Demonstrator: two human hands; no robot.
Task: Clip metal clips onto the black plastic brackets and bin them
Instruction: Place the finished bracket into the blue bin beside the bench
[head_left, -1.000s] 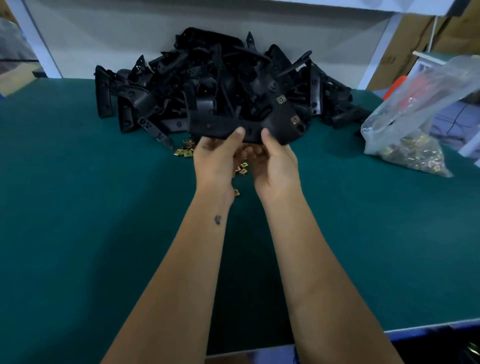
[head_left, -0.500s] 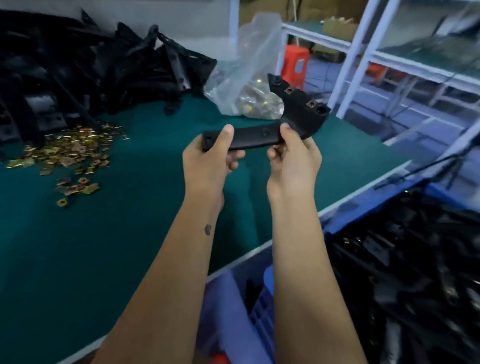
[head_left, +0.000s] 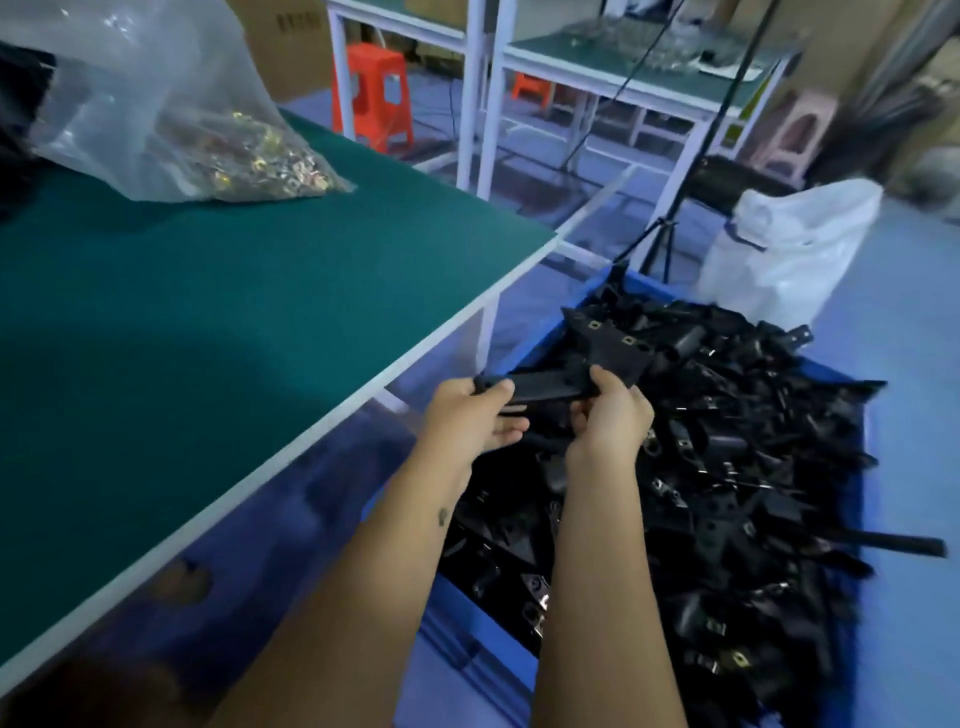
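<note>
A black plastic bracket (head_left: 582, 364) with two metal clips on its wide far end hangs over the blue bin (head_left: 511, 356). My left hand (head_left: 470, 418) pinches its narrow near end with the thumb on top. My right hand (head_left: 610, 418) grips its middle, thumb on the upper face. The bin on the floor to the right of the table is heaped with several black clipped brackets (head_left: 727, 467).
The green table (head_left: 208, 322) lies to the left, its white edge running diagonally. A clear plastic bag of metal clips (head_left: 218, 135) lies at its far end. A white bag (head_left: 789, 249), a tripod, orange stools and white-framed benches stand beyond the bin.
My view and both hands have swung right, carrying the bracket off the table and out over the blue bin. The pile of loose brackets and clips has left the view.
</note>
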